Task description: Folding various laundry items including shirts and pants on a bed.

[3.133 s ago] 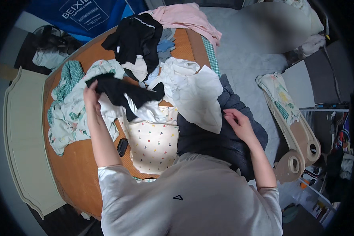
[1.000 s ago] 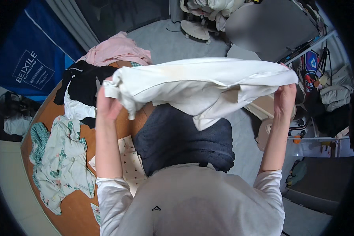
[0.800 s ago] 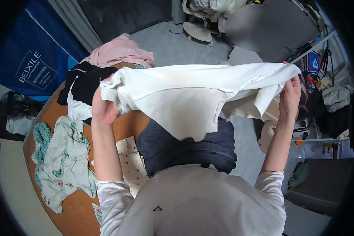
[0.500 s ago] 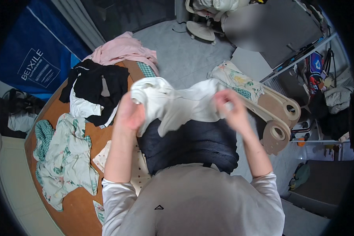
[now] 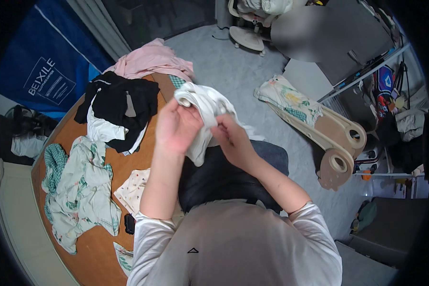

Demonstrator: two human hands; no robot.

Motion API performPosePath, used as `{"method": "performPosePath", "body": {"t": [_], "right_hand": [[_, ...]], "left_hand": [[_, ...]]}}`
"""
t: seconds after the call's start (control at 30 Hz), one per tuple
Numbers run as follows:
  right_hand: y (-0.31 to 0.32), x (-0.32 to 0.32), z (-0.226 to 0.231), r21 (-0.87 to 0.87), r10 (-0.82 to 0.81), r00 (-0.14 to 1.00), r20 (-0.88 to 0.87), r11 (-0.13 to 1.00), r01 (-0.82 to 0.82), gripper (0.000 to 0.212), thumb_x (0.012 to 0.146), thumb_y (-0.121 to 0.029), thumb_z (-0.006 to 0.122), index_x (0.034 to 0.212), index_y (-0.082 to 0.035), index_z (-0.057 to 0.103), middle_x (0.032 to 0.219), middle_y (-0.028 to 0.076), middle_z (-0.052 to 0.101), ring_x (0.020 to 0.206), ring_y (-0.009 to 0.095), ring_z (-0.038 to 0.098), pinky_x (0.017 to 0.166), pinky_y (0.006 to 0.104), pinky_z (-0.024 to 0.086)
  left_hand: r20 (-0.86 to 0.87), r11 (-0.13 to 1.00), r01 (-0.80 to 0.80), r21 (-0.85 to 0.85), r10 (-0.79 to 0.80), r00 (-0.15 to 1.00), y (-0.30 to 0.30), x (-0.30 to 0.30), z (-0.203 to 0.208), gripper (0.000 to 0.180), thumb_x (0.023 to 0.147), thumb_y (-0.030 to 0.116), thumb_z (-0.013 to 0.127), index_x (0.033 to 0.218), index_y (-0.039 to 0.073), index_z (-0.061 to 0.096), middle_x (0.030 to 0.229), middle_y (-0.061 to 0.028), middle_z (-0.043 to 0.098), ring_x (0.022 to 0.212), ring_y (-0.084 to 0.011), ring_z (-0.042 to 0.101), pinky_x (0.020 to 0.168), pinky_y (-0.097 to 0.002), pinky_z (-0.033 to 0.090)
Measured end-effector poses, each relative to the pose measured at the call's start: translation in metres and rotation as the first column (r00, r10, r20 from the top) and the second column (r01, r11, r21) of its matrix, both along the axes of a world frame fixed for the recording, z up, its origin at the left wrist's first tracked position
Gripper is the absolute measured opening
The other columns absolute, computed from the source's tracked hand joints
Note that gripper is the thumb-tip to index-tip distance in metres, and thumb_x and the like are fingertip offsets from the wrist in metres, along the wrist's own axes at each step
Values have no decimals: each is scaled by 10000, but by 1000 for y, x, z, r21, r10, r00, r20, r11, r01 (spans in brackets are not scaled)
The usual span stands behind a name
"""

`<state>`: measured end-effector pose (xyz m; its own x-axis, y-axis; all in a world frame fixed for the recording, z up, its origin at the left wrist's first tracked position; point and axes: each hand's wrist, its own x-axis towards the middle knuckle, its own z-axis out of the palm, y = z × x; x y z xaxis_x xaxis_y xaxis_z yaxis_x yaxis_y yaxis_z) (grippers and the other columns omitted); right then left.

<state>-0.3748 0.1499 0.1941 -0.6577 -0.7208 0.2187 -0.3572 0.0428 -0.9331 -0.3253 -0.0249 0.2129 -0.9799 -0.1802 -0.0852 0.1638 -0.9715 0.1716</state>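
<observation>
Over the dark navy cloth (image 5: 233, 178) covering the person's lap, a bunched white fabric garment (image 5: 209, 102) is held up between both hands, the right hand (image 5: 234, 143) pinching a fold of it between thumb and fingers, the left hand (image 5: 178, 127) turned palm up with its fingers mostly behind the cloth, so whether they grip cannot be told. Leftward on the orange-brown mat (image 5: 139, 156) lie a small black object (image 5: 129, 223), a cream cloth with tiny coloured dots (image 5: 132, 188), a white leaf-printed garment (image 5: 83, 186), then farther off black clothing (image 5: 147, 95) and crumpled pale pink fabric (image 5: 150, 61)
</observation>
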Motion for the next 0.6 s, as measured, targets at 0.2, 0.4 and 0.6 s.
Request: {"method": "performPosePath", "body": {"t": [0.2,0.4,0.6], "right_hand": [[1,-23,74,-439,81,940,332,895,78,87,1008,-119,473,1047,-45,497,799,-50,518,713,9,442,617,193,369],[32,-16,115,-386,34,999,7,922,-29,107,1005,-100,477,1080,-29,504,834,-50,514,734,-9,426,640,149,344],[47,-45,96,-474,-369,926,82,803,362,138,973,-75,522,1099,-18,526,875,-9,577,759,28,502,673,173,392]], "left_hand": [[-26,807,-265,-528,297,955,-46,20,49,334,1026,203,404,1201,-67,492,1189,-198,608,1123,-283,598,995,-428,480],[28,593,-162,-789,298,954,-18,38,76,366,1038,285,404,1205,-26,501,1097,-112,645,1010,-158,631,870,-299,521],[200,114,206,-972,-61,978,-6,47,52,398,848,282,749,1105,51,553,938,13,614,822,-38,558,734,-174,440]]}}
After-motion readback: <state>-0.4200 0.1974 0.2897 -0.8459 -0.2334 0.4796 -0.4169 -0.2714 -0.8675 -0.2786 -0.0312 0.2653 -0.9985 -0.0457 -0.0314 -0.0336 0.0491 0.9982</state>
